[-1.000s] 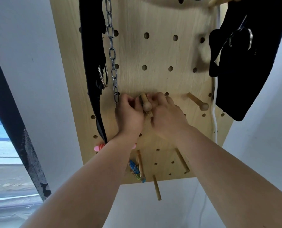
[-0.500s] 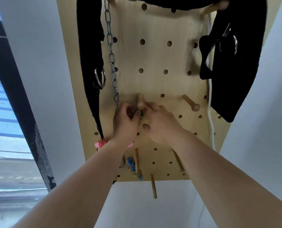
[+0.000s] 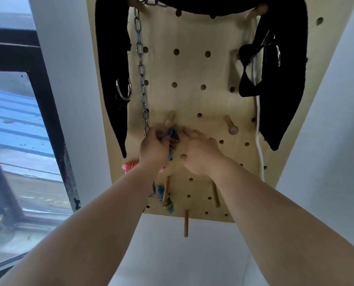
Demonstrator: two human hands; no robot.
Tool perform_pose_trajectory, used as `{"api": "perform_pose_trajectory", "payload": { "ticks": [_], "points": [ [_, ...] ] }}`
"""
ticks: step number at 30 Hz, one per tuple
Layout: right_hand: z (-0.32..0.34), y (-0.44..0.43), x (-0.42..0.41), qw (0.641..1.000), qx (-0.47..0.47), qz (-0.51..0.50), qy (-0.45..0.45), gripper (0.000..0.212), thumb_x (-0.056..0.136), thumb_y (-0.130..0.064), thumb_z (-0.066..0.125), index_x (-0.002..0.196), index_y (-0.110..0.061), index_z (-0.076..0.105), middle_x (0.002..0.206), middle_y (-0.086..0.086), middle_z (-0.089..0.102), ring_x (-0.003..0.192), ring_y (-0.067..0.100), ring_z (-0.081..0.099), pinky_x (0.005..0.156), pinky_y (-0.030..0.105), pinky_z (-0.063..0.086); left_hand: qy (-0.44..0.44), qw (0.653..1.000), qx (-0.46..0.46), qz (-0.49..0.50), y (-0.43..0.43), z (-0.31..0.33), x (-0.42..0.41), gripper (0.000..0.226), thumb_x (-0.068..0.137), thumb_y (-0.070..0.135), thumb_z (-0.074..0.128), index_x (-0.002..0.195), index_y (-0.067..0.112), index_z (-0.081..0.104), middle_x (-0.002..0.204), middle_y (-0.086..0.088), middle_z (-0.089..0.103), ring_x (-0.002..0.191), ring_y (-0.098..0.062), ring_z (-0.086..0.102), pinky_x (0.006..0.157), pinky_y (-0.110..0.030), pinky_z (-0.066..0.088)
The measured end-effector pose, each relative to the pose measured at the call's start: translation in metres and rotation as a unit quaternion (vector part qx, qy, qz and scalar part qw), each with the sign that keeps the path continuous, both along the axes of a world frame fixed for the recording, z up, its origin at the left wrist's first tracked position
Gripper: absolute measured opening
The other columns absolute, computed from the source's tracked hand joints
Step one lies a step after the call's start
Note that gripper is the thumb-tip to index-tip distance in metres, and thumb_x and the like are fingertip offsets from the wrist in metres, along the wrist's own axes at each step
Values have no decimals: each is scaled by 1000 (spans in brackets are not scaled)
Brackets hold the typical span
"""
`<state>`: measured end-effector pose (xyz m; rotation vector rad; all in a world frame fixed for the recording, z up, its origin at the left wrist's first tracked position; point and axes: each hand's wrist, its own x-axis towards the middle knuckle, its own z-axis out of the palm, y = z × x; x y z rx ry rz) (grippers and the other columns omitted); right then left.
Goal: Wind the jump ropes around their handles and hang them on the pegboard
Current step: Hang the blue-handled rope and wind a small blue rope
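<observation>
A wooden pegboard [image 3: 190, 69] fills the upper middle of the view. My left hand [image 3: 154, 148] and my right hand [image 3: 198, 152] meet just below a wooden peg [image 3: 170, 119] and both grip a wound jump rope [image 3: 173, 143] with blue handles and a speckled cord. The bundle hangs between my hands, partly hidden by the fingers. Lower down, a second blue jump rope [image 3: 165, 200] hangs by another peg. A pink wound jump rope [image 3: 130, 166] shows behind my left wrist.
A steel chain [image 3: 142, 79] hangs just left of my hands. Black straps with metal rings hang at the left [image 3: 114, 69] and right [image 3: 283, 79]. A white cord [image 3: 259, 141] runs down the right side. A free peg [image 3: 230, 125] sticks out on the right. A window [image 3: 17, 131] is at left.
Both hands have come down from around the peg's knob to just below it, and the blue jump rope is now visible between them. The camera has tilted, shifting the board.
</observation>
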<state>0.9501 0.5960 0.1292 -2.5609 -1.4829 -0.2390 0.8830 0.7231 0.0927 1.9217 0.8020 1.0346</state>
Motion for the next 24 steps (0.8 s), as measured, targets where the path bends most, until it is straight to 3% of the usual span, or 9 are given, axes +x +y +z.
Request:
{"api": "perform_pose_trajectory", "payload": {
  "ticks": [4, 7, 10, 14, 24],
  "points": [
    [-4, -27, -8, 999, 43, 20, 11, 70, 100, -31, 49, 161, -27, 15, 168, -4, 12, 154, 23, 10, 123, 53, 17, 2, 1000, -28, 7, -18, -5, -21, 26, 95, 44, 51, 119, 34, 48, 113, 5, 58, 86, -35, 71, 73, -51, 62],
    [-17, -53, -22, 995, 91, 49, 6, 61, 101, -31, 50, 157, -21, 30, 164, 3, 24, 152, 25, 17, 122, 49, 23, 1, 1000, -12, 10, -35, -24, -47, 29, 83, 51, 48, 112, 44, 46, 116, 10, 61, 91, -28, 72, 85, -52, 58],
    [-48, -76, -44, 987, 127, 98, 15, 49, 99, -30, 53, 147, -19, 47, 156, 4, 38, 145, 25, 28, 117, 45, 30, 28, 998, 23, 44, -61, -55, -76, 18, 90, 40, 54, 107, 42, 48, 112, 8, 63, 105, -21, 61, 95, -45, 50],
    [-107, -87, -72, 981, 100, 148, 78, 43, 98, -33, 54, 139, -20, 56, 148, 0, 43, 137, 22, 34, 112, 40, 34, 91, 991, 35, 88, -85, -115, -121, 28, 95, 30, 63, 120, 21, 56, 117, 5, 56, 106, -25, 59, 92, -43, 50],
    [-236, -59, -138, 956, -53, 211, 196, 47, 96, -39, 58, 139, -23, 55, 149, 1, 43, 137, 24, 35, 111, 41, 37, 320, 934, -86, 132, -96, -237, -254, 38, 90, 39, 71, 121, 20, 61, 121, -7, 59, 109, -27, 60, 97, -44, 51]
  ]
}}
